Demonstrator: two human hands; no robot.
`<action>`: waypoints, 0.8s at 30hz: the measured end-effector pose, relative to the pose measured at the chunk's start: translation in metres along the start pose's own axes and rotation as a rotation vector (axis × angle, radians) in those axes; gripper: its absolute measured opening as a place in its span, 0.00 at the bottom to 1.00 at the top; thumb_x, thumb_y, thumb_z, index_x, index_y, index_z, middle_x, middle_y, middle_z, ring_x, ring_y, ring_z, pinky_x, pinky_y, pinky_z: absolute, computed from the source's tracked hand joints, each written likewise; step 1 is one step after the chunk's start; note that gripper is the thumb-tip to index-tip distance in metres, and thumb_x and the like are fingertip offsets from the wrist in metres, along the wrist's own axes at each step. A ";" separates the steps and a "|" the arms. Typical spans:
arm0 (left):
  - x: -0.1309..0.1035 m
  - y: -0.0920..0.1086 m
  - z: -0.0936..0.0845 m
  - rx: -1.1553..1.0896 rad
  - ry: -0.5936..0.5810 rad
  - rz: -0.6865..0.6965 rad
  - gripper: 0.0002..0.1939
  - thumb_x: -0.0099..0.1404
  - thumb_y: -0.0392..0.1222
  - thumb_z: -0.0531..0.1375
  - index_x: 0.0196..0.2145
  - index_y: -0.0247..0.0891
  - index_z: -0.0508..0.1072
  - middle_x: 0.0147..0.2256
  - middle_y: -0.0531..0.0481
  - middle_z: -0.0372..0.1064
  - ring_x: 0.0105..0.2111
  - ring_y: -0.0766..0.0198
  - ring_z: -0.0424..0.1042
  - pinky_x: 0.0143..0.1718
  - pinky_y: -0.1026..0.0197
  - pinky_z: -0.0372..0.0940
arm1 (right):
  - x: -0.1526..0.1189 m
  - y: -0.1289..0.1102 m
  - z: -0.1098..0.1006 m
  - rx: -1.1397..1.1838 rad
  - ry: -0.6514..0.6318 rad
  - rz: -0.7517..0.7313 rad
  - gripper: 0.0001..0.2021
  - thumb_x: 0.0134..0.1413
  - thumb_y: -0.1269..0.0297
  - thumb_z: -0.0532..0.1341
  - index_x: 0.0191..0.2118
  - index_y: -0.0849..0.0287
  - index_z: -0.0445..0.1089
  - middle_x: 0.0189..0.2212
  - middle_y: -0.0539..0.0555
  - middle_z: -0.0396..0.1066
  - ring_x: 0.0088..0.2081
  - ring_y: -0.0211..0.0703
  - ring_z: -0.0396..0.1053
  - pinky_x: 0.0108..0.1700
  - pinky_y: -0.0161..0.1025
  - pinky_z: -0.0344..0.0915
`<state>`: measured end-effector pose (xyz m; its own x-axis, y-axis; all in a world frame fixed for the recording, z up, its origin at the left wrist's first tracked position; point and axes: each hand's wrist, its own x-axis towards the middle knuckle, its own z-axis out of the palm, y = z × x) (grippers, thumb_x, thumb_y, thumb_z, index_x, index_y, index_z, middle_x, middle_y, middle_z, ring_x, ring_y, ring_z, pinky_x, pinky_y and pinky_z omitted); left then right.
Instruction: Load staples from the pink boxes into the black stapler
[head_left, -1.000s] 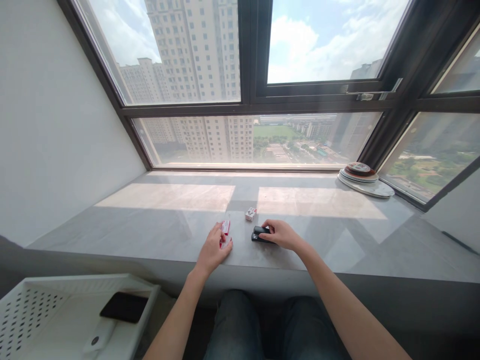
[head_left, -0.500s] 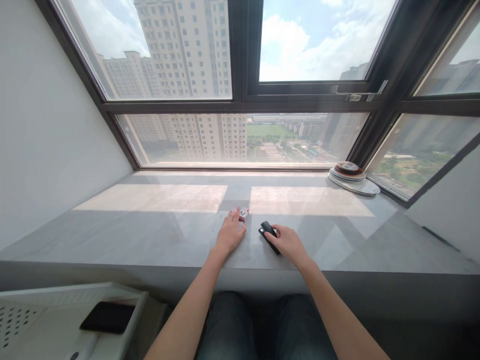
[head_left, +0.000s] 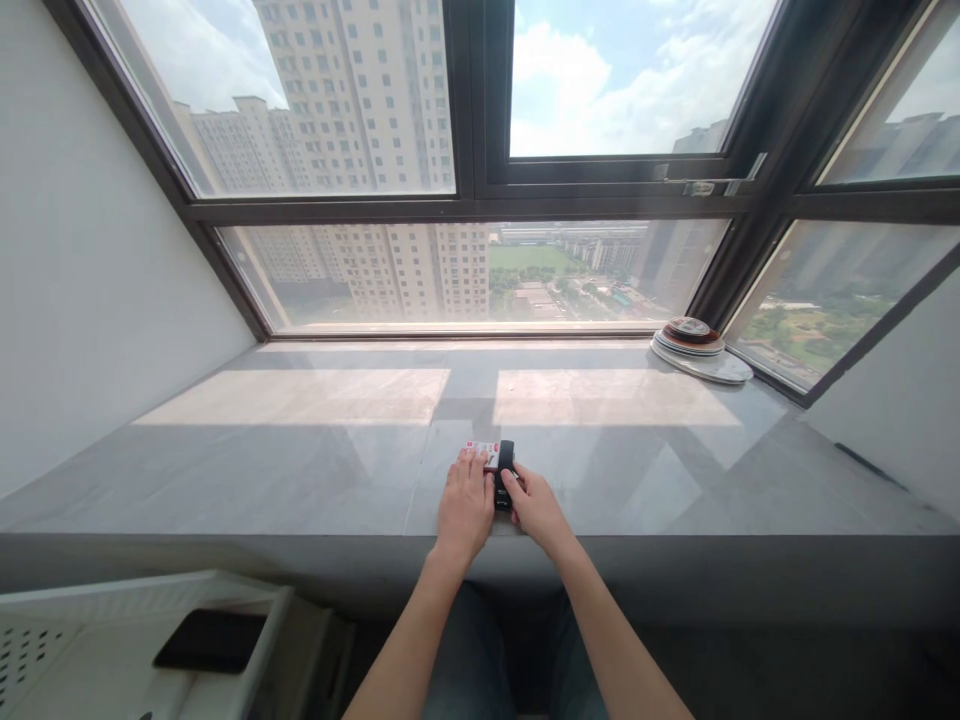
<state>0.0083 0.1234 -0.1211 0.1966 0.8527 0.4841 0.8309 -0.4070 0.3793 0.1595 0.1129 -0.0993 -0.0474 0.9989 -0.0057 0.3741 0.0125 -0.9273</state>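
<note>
A small printed card or packet [head_left: 486, 452], white and red, lies on the grey sill. My left hand [head_left: 465, 505] rests over its near side, fingers close together and pointing forward, so part of it is hidden. Right beside it, a black stapler [head_left: 504, 475] stands lengthwise against the packet's right edge. My right hand [head_left: 534, 505] grips the stapler from the right, thumb on top. The stapler's near end meets my left thumb.
A stack of plates [head_left: 697, 350] sits at the sill's back right corner by the window frame. Below the sill at the left, a white plastic basket [head_left: 277, 610] carries a black phone [head_left: 211, 641].
My right hand has brought the stapler left, up against the packet, and turned it to point straight ahead. The packet and my left hand sit a little nearer the sill's front edge.
</note>
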 end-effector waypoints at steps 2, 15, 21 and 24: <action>-0.003 -0.013 -0.008 -0.010 -0.003 -0.011 0.21 0.75 0.42 0.44 0.63 0.40 0.59 0.65 0.40 0.55 0.69 0.51 0.47 0.67 0.40 0.48 | 0.002 -0.008 0.017 0.003 -0.038 -0.039 0.26 0.67 0.45 0.47 0.56 0.56 0.69 0.25 0.52 0.71 0.20 0.41 0.66 0.26 0.37 0.63; -0.002 -0.143 -0.067 0.016 0.094 -0.039 0.18 0.74 0.40 0.45 0.58 0.39 0.62 0.59 0.41 0.62 0.65 0.55 0.57 0.67 0.45 0.53 | 0.050 -0.062 0.126 -0.090 -0.202 -0.162 0.18 0.71 0.55 0.48 0.58 0.54 0.65 0.51 0.56 0.73 0.50 0.49 0.68 0.51 0.41 0.61; 0.003 -0.163 -0.074 -0.016 0.086 -0.092 0.19 0.73 0.42 0.47 0.57 0.40 0.64 0.59 0.42 0.63 0.64 0.54 0.59 0.66 0.43 0.54 | 0.061 -0.068 0.141 -0.066 -0.218 -0.157 0.17 0.71 0.54 0.48 0.54 0.54 0.66 0.50 0.56 0.73 0.49 0.49 0.68 0.50 0.40 0.61; 0.003 -0.164 -0.076 -0.053 0.121 -0.169 0.19 0.73 0.42 0.46 0.58 0.41 0.64 0.58 0.42 0.65 0.61 0.53 0.62 0.64 0.42 0.55 | 0.062 -0.065 0.141 0.017 -0.228 -0.135 0.19 0.71 0.52 0.48 0.58 0.52 0.65 0.42 0.54 0.75 0.43 0.48 0.70 0.45 0.41 0.64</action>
<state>-0.1665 0.1676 -0.1223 -0.0100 0.8659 0.5002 0.8179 -0.2807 0.5023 0.0019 0.1677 -0.0925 -0.3040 0.9520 0.0358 0.3344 0.1419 -0.9317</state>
